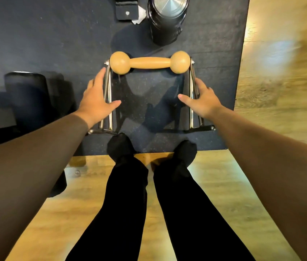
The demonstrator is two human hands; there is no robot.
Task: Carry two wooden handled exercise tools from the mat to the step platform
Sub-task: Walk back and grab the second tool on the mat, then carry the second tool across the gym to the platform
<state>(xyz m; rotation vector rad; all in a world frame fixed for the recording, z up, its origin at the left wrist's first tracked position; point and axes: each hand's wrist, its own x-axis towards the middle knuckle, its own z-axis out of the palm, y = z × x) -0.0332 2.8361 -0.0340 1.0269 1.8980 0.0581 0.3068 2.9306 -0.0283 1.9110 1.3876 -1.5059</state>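
head view, looking down. a dark mat (35, 44) is seen filling the upper left and centre of the frame, with wood floor (271, 91) at the right and along the bottom.

one tool (150, 62) is seen at upper centre on the mat: a wooden bar with a ball at each end, lying level across the frame. metal rods (108, 85) run from each end of the bar down toward the lower centre, ending in short feet near the mat's edge. a second tool cannot be told apart in this view.

the left hand (96, 97) is laid over the left rods, fingers straight and close together, pointing up toward the left ball; the thumb is spread inward to the right. whether the palm presses the rods cannot be told. the right hand (201, 98) is laid at the right rods, fingers bent slightly over them, thumb spread inward to the left. a firm grip is not shown on either side.

two feet in dark socks (119, 146) are seen at the mat's lower edge, between the rod feet, with dark trouser legs below.

a black cylinder with a metal top (166, 17) stands at upper centre, beyond the bar. a black strap (126, 8) lies just left of it. a dark roll (26, 97) sits at the left edge.
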